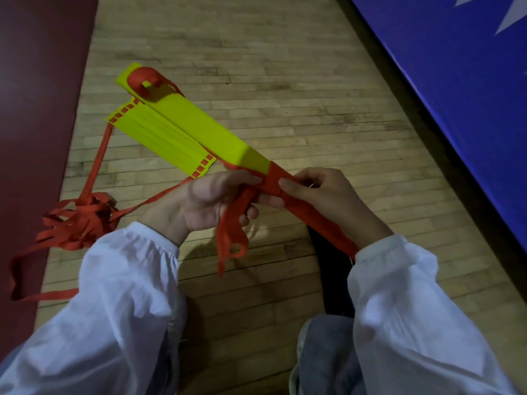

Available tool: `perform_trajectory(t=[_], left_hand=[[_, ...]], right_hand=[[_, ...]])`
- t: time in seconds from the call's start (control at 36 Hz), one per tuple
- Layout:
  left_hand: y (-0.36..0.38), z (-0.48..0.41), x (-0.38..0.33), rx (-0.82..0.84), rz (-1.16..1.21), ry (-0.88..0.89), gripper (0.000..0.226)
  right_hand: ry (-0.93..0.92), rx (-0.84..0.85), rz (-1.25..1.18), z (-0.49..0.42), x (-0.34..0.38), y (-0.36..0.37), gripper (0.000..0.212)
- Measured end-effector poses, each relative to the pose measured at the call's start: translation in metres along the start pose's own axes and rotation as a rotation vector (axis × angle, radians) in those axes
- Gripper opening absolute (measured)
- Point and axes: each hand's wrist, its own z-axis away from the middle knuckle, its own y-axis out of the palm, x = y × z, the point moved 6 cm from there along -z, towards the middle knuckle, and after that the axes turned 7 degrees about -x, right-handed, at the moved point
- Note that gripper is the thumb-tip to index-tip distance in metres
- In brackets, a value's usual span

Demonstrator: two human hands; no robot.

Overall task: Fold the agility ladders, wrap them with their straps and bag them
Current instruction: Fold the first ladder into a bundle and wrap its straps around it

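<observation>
A stack of yellow ladder rungs (196, 124) is held above the wooden floor, slanting from upper left to lower right. Red strap is wound round its near end (275, 181) and looped at its far end (142, 79). My left hand (211, 201) grips the loose red strap tails (231, 238) just below the wrapped end. My right hand (328, 198) pinches the red wrap with thumb and fingers. A second fan of yellow rungs (159, 138) lies on the floor under the stack, its red straps trailing left into a tangled pile (79, 220).
A dark red mat (34, 109) covers the floor on the left. A blue mat (456, 81) runs along the right. My knee in grey trousers (325, 352) is at the bottom, with a dark object (328, 269) on the floor beside it.
</observation>
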Motion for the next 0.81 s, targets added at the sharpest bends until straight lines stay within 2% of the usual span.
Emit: perform_trajectory(t=[0.36,0.61,0.75,0.81], left_hand=[[-0.004,0.003,0.002,-0.007,-0.040,-0.082,0.045],[-0.010,0.000,0.006,-0.124,-0.102,-0.114,0.053],[-0.011,-0.003,0.005,-0.164,-0.107,-0.067,0.073],[-0.012,-0.004,0.005,-0.192,-0.129,-0.048,0.070]], right_hand=[[-0.080,-0.146,0.061,0.000,0.003,-0.006,0.018],[-0.153,-0.190,0.175,0.001,0.005,-0.002,0.027],[-0.173,-0.214,0.235,0.004,0.006,-0.002,0.029],[-0.178,-0.199,0.247,0.004,0.006,0.000,0.030]])
